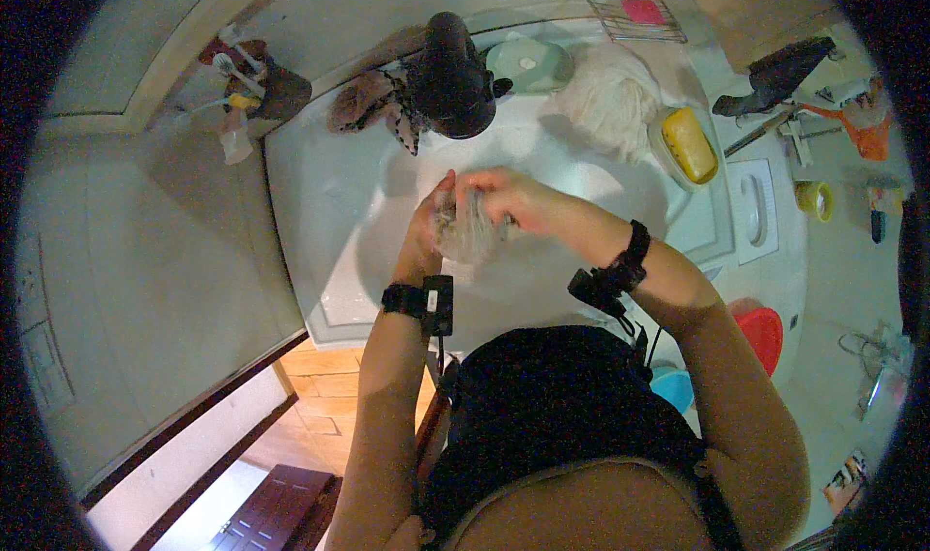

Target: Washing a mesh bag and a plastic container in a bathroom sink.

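Note:
Over the white basin (339,212), both my hands are together at a pale, whitish-grey streaky bundle (472,233). It looks like wet cloth or mesh, but blur keeps me from telling its kind. My left hand (424,224) grips its left side, the thumb side toward the middle. My right hand (513,198) comes in from the right, its fingers curled over the bundle's top. Beyond my hands stands a dark tap (453,81), with a patterned cloth (378,106) beside it on the left.
Along the basin's far rim are a pale green soap box (530,65), a white fluffy heap (612,101) and a dish with a yellow soap bar (689,146). A wire rack (635,18) hangs behind. A holder with brushes (281,91) is at far left, a red basin (759,338) at right.

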`<state>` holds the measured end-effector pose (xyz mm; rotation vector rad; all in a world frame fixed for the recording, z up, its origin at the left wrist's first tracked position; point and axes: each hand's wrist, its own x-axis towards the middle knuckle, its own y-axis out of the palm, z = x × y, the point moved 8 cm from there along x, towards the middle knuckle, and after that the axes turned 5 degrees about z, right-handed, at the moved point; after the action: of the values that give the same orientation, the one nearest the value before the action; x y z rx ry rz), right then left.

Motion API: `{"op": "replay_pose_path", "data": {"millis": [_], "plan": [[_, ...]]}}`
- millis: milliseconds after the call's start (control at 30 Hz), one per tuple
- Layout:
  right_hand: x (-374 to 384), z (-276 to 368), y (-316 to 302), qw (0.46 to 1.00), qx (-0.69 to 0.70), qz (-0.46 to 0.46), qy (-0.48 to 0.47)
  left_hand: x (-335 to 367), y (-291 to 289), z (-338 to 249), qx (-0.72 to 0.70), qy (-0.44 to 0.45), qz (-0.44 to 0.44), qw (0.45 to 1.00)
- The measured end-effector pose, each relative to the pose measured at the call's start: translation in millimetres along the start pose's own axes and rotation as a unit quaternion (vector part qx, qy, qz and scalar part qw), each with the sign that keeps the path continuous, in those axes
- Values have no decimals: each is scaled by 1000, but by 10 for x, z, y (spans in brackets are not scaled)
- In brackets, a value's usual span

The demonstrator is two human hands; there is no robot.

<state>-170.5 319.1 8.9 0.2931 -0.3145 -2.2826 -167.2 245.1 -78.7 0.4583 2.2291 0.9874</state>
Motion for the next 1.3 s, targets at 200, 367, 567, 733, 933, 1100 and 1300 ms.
{"op": "replay_pose_path", "data": {"millis": [200, 367, 567, 733, 933, 1100, 1300], "plan": [[133, -465, -821, 954, 234, -187, -18, -127, 595, 77, -147, -152, 224, 951], [50, -822, -371, 843, 523, -126, 15, -37, 313, 21, -78, -38, 103, 991], [271, -1232, -186, 766, 642, -24, -20, -25, 604, 156, -212, -67, 127, 967], [177, -1268, 22, 706, 704, 71, 33, -69, 758, 149, -281, -76, 215, 932], [-19, -1122, -3, 841, 517, -134, 87, -102, 797, 136, -343, -135, 261, 892], [33, -1189, -3, 838, 529, -122, 54, -119, 879, 124, -285, -122, 257, 915], [137, -1385, -283, 747, 644, -144, -82, -34, 919, 60, -332, -114, 214, 912]]}}
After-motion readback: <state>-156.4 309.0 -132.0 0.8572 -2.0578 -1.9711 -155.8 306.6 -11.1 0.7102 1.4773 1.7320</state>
